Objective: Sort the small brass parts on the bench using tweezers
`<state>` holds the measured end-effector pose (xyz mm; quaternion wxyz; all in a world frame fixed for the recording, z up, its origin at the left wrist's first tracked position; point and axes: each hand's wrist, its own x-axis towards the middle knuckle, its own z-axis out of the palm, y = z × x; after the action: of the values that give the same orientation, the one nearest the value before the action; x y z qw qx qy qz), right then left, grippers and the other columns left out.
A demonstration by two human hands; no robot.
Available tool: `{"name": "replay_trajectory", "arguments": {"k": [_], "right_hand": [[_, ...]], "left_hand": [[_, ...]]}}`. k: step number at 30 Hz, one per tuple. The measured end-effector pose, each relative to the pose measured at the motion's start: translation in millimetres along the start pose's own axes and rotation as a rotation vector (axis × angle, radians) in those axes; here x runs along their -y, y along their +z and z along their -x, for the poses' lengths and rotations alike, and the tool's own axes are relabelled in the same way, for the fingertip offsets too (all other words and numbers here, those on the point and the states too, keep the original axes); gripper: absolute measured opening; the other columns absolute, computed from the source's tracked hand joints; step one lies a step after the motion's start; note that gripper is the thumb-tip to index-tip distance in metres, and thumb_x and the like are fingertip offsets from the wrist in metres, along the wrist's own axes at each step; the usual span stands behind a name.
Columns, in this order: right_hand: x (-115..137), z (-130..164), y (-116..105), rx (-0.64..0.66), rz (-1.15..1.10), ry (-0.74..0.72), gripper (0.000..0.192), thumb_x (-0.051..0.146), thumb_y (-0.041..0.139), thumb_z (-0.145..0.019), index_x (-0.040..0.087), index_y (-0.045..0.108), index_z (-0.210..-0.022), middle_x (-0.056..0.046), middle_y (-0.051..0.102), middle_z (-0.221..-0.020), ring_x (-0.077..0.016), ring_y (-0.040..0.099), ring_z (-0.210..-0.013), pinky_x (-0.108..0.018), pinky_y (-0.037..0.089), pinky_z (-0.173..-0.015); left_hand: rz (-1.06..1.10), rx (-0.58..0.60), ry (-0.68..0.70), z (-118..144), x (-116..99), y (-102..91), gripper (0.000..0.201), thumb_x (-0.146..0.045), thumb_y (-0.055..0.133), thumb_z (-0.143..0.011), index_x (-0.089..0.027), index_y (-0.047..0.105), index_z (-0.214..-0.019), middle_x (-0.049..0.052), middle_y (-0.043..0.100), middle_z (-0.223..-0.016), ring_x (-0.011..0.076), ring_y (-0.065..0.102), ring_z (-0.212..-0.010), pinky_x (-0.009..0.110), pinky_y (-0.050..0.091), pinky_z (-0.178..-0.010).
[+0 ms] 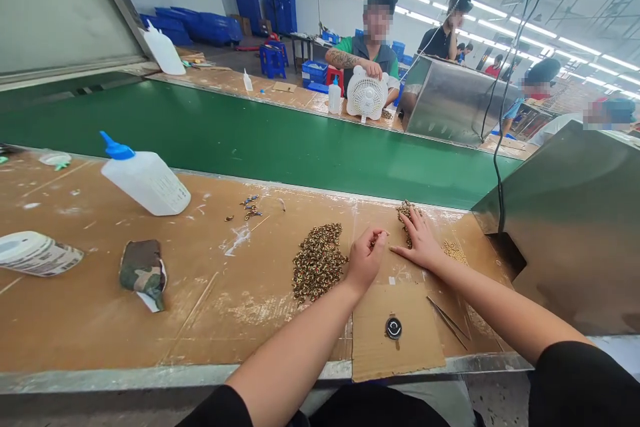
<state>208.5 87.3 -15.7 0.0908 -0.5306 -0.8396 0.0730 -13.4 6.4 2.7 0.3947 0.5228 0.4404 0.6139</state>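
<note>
My left hand (pixel 366 257) is closed in a pinch above the board. Whatever its fingertips hold is too small to name. Just left of it lies a large pile of small brass-coloured pieces with dark and red parts (pixel 318 263). My right hand (pixel 423 243) rests with fingers spread, touching a smaller pile of similar pieces (pixel 403 209). Tiny gold-coloured bits (pixel 455 252) lie beside the right wrist. Nearer me, a round black dish (pixel 393 327) with something shiny in it sits on a cardboard square (pixel 373 353), and tweezers (pixel 447 321) lie to its right.
A white squeeze bottle with blue cap (pixel 150 183), a camouflage-patterned cloth piece (pixel 143 270) and a white container (pixel 37 253) are on the left. Behind runs a green conveyor belt (pixel 240 137). A metal housing (pixel 570 233) bounds the right. Across the belt, a person holds a white fan (pixel 367 95).
</note>
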Motion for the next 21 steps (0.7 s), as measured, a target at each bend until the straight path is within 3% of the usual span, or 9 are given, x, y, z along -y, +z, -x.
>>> {"name": "replay_trajectory", "arguments": {"k": [4,9,13,17,19,21], "right_hand": [[-12.4,-24.8,-3.0,-0.038,0.056,-0.022,0.089,0.073,0.062,-0.095,0.025,0.043,-0.167,-0.016,0.015,-0.182,-0.0421,0.016,-0.168,-0.063,0.018,-0.134],[-38.4,-77.7,8.4,-0.075,0.059,0.07,0.082,0.073,0.058,-0.097,0.024,0.048,-0.163,-0.018,0.031,-0.177,-0.0433,0.027,-0.164,-0.065,0.027,-0.13],[-57.1,-171.2,10.1,-0.187,0.003,0.188,0.081,0.069,0.065,-0.092,0.018,0.055,-0.155,-0.02,0.042,-0.171,-0.0421,0.036,-0.159,-0.059,0.031,-0.129],[-64.3,-278.3,-17.0,-0.319,-0.053,0.233,0.071,0.059,0.072,-0.089,0.016,0.063,-0.144,-0.022,0.058,-0.157,-0.0398,0.049,-0.149,-0.055,0.035,-0.125],[-68.7,-308.4,-34.3,-0.415,-0.079,0.288,0.068,0.056,0.06,-0.096,0.012,0.058,-0.147,-0.026,0.058,-0.155,-0.0399,0.05,-0.146,-0.056,0.037,-0.122],[-77.9,-316.3,-47.0,-0.475,-0.108,0.341,0.062,0.051,0.047,-0.102,0.01,0.057,-0.147,-0.028,0.058,-0.153,-0.0389,0.053,-0.142,-0.054,0.04,-0.118]], "left_hand": [[0.013,0.03,-0.044,6.5,-1.7,1.4,0.032,-0.045,0.055,-0.102,-0.018,0.071,-0.097,0.002,0.07,-0.084,0.0154,0.063,-0.077,0.025,0.046,-0.071],[-0.007,0.055,-0.123,11.8,-2.2,3.4,0.034,-0.044,0.053,-0.104,-0.018,0.073,-0.097,0.0,0.066,-0.077,0.0128,0.057,-0.067,0.024,0.04,-0.062],[-0.103,0.134,-0.088,12.1,2.0,3.2,0.03,-0.039,0.053,-0.104,-0.019,0.075,-0.097,-0.002,0.062,-0.069,0.0106,0.052,-0.06,0.024,0.035,-0.058],[-0.212,0.159,0.028,11.7,10.1,0.0,0.026,-0.033,0.052,-0.104,-0.021,0.075,-0.097,-0.002,0.066,-0.071,0.0098,0.055,-0.061,0.023,0.035,-0.06],[-0.229,0.155,0.062,11.6,11.8,-0.9,0.025,-0.032,0.053,-0.104,-0.021,0.074,-0.097,-0.002,0.067,-0.07,0.0095,0.056,-0.061,0.023,0.035,-0.059],[-0.225,0.162,0.09,11.4,11.2,-0.3,0.024,-0.031,0.054,-0.103,-0.021,0.074,-0.095,-0.003,0.066,-0.068,0.0091,0.055,-0.059,0.023,0.035,-0.058]]}}
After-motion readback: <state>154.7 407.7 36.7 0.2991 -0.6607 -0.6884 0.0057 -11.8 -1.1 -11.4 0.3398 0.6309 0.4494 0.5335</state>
